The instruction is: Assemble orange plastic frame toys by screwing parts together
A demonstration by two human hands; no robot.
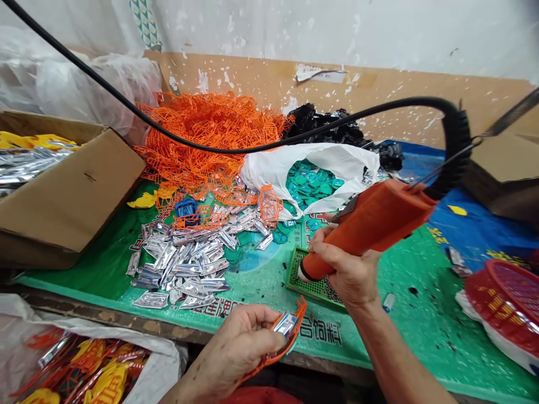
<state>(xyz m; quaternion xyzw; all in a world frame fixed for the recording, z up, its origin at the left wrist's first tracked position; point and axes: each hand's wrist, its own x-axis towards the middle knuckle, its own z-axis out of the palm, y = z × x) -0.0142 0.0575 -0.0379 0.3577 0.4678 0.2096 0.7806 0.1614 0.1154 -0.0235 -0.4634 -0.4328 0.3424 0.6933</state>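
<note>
In my left hand (248, 342), near the table's front edge, I pinch an orange plastic frame (297, 322) with a silver piece (285, 324) lying against it. My right hand (345, 266) is wrapped round an orange power screwdriver (370, 227), tilted down to the left. A black cable loops from its upper end. Its pale tip (304, 275) is over a green perforated tray (297, 269) that holds small dark bits, too small to name; I cannot tell if they touch. Left of the tray lies a heap of silver plastic pieces (185, 264).
Behind are a pile of orange frames (210, 123), black parts (320, 123) and a white bag (269, 163) of green pieces. A cardboard box (80, 196) stands left, a red basket (501, 303) right. A black cable (177, 137) crosses above. A bag of finished-looking parts (101, 370) sits front left.
</note>
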